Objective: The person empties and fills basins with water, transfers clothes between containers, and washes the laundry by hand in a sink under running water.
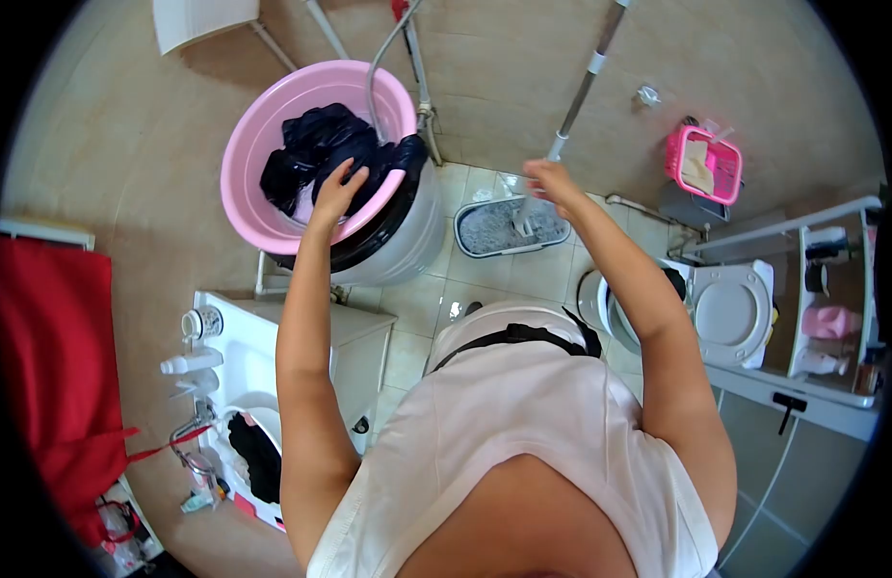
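My left hand is open, thumb and fingers apart, over the near side of a pink basin. Dark wet-looking clothing lies bunched in the basin and drapes over its right rim. Whether my fingertips touch the cloth is hard to see. To the right, my right hand has its fingers curled at the handle of a mop, covering part of the pole. The mop head rests in an oblong bucket filled with greyish, sudsy-looking contents.
The basin sits on a dark-rimmed drum. A washbasin with bottles and dark cloth stands at left, beside red fabric. At right are a toilet, a shelf of toiletries and a pink basket. A hose hangs into the basin.
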Demonstrator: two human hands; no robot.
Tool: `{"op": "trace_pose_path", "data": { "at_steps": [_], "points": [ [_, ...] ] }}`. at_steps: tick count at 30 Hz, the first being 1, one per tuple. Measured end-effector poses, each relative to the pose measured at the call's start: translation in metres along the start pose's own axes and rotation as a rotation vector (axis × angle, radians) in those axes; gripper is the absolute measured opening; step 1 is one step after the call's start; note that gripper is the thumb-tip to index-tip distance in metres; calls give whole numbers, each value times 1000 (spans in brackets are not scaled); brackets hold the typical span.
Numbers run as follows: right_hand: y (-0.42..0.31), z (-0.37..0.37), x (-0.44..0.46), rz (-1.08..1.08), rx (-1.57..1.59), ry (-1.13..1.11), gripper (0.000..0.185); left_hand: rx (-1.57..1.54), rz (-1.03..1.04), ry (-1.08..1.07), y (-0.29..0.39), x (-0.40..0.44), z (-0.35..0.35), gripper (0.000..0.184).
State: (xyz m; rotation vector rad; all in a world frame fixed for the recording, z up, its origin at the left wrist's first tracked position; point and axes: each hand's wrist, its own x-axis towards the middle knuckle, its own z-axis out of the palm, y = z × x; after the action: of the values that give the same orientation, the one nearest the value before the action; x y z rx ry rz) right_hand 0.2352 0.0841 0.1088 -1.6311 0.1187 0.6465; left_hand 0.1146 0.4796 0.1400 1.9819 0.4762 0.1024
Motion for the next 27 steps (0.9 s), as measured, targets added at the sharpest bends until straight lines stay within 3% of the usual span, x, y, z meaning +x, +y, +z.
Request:
{"op": "trace_pose_path", "data": {
  "at_steps": [2,3,5,6,8,11,13,15,17,18,20,22,23,25,27],
  "points": [
    [41,-56,-5,93,37,88,23,160,55,-63,15,1,20,71],
    [64,-85,-13,115,63,161,23,298,218,-11,0,13,29,68],
    [107,-136,-40,139,97,345,22,336,124,-128,9,20,41,59],
    [127,-158,-58,144,103,448,22,184,251,-72,-25,38,47,42],
    [173,-198,-100,158,87,646,20,131,202,-118,25,14,49,16],
    [313,-281,-137,262,-266,890,14,139,223,-197,7,37,38,17],
    [330,-286,-194,378,-359,1035,21,101,281,-67,24,33,36,19],
    [351,-289,-239,474,-586,1079,26,260,384,121,49,35,19,26],
    [382,-296,-272,540,-510,1046,28,180,432,336,55,48,-8,29],
    [396,-298,-282,568,-473,1025,28,215,431,321,78,37,-18,30],
    [413,-300,-294,587,-482,991,28,-87,504,533,65,63,-56,31],
    [421,-304,-299,584,-504,941,28,-74,462,777,109,49,-61,32],
    [423,-305,-298,573,-505,932,28,-143,307,840,87,75,-104,32],
    [419,-310,-288,542,-512,909,27,-370,172,867,66,96,-133,25],
    [416,-320,-271,505,-513,845,27,-512,75,664,19,106,-148,21]
  ]
}}
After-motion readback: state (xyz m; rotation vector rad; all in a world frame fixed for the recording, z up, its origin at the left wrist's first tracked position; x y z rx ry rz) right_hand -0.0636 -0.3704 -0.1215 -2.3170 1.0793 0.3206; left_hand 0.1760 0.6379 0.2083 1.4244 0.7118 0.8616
